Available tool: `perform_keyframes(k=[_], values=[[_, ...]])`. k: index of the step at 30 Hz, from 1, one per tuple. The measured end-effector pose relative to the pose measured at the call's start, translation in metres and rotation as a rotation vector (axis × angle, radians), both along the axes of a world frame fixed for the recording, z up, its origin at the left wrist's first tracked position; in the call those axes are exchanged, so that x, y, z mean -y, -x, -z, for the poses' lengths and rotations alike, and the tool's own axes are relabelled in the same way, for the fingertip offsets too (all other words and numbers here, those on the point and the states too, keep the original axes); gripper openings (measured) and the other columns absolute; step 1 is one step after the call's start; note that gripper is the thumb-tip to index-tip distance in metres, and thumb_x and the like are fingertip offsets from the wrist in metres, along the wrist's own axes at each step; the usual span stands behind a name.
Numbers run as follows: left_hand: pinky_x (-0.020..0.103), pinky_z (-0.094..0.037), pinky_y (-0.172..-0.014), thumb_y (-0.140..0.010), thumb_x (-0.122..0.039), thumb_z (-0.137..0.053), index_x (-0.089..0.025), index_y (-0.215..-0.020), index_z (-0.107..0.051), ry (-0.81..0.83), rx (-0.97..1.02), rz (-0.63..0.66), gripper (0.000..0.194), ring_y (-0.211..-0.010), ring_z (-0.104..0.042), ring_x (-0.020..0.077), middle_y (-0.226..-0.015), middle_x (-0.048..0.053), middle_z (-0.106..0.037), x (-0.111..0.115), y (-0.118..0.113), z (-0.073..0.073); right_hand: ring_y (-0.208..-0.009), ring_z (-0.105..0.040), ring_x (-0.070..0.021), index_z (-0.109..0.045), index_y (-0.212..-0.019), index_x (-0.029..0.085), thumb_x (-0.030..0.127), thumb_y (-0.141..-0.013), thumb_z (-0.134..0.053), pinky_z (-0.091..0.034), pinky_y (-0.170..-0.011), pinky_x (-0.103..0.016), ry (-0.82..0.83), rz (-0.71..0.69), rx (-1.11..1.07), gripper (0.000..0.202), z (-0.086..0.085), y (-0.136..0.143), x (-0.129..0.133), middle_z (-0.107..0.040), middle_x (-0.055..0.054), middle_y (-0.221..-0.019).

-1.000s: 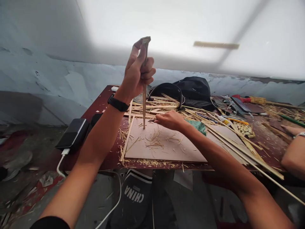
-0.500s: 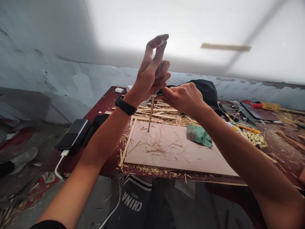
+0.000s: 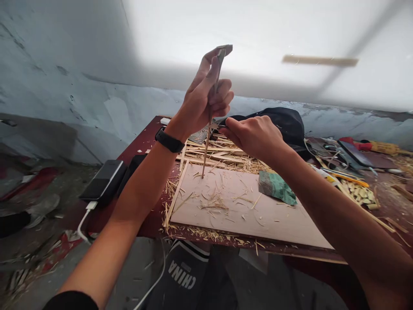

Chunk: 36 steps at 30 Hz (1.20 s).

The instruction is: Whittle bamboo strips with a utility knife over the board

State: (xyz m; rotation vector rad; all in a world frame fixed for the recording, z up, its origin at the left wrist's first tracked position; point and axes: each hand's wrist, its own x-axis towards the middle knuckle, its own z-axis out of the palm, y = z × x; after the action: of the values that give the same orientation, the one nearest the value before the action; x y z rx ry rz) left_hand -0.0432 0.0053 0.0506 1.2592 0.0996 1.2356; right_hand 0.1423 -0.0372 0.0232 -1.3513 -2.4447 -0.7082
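My left hand point(image 3: 204, 97) is closed around a thin bamboo strip point(image 3: 205, 155), held nearly upright. The strip's lower end meets the pale board point(image 3: 290, 228). A greyish flat piece point(image 3: 226, 48) covers my left index fingertip; its exact kind is unclear. My right hand point(image 3: 258, 137) grips a small knife point(image 3: 214, 126) by its dark handle, most of which is hidden by the fingers. Just below my left hand, the blade lies across the strip and appears to touch it. Thin shavings point(image 3: 214, 202) lie scattered on the board.
Green sandpaper point(image 3: 278, 188) lies on the board. Behind it are loose bamboo strips point(image 3: 222, 155) and a black bag point(image 3: 280, 122). A power bank point(image 3: 105, 178) with a white cable sits left. Small bamboo pieces point(image 3: 358, 193) and a yellow-handled tool point(image 3: 382, 147) are right.
My right hand has moved slightly right and down, and more of the knife blade shows. My left hand still holds the strip. The whole view has shifted a little.
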Motion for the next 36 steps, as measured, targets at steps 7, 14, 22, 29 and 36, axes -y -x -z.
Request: perform_keyframes(k=[7,14,22,29,36], values=[[0.023,-0.011,-0.042,-0.105,-0.075,-0.051,-0.028,-0.106,-0.056,-0.099,0.060,-0.119,0.048,-0.043,-0.023,0.0081,-0.060,-0.007,-0.024,0.004,0.001,-0.013,-0.057,-0.049,-0.0188,-0.067,-0.104,0.023,0.063,-0.113,-0.020,-0.029,-0.068,-0.037,0.077,0.033,-0.020,0.063,-0.001,0.010,0.007,-0.055,-0.004,-0.062],[0.025,-0.003,-0.045,-0.099,-0.069,-0.070,-0.029,-0.095,-0.053,-0.109,0.072,-0.212,0.043,-0.048,-0.011,0.0074,-0.062,-0.007,-0.017,0.003,0.000,-0.011,-0.058,-0.051,-0.0192,-0.069,-0.110,0.022,0.061,-0.113,-0.022,-0.027,-0.066,-0.038,0.190,0.045,0.021,0.061,0.015,0.018,0.008,-0.064,-0.008,-0.069],[0.032,-0.010,-0.045,-0.101,-0.063,-0.068,-0.035,-0.101,-0.057,-0.084,0.013,-0.357,0.031,-0.045,-0.026,0.0132,-0.058,-0.005,-0.031,-0.006,0.003,-0.009,-0.061,-0.058,-0.0173,-0.072,-0.105,0.020,0.051,-0.115,-0.041,-0.024,-0.063,-0.036,0.424,-0.015,0.279,0.044,0.085,0.012,0.019,-0.072,-0.010,-0.077],[0.030,-0.005,-0.046,-0.107,-0.046,-0.065,-0.035,-0.102,-0.056,-0.194,0.097,-0.260,0.015,-0.049,-0.014,0.0131,-0.061,-0.007,-0.024,-0.018,-0.008,-0.001,-0.057,-0.053,-0.0145,-0.069,-0.104,0.021,0.056,-0.116,-0.027,-0.018,-0.060,-0.035,0.363,0.034,0.188,0.057,0.109,-0.015,0.014,-0.075,-0.008,-0.079],[0.026,-0.010,-0.048,-0.109,-0.042,-0.062,-0.034,-0.112,-0.055,-0.233,0.104,-0.308,0.011,-0.053,-0.016,0.0127,-0.068,-0.006,-0.022,-0.001,-0.014,0.001,-0.059,-0.050,-0.0153,-0.062,-0.094,0.022,0.062,-0.114,-0.016,-0.024,-0.062,-0.034,-0.004,-0.041,-0.081,0.064,0.037,-0.008,-0.013,-0.064,-0.004,-0.069]])
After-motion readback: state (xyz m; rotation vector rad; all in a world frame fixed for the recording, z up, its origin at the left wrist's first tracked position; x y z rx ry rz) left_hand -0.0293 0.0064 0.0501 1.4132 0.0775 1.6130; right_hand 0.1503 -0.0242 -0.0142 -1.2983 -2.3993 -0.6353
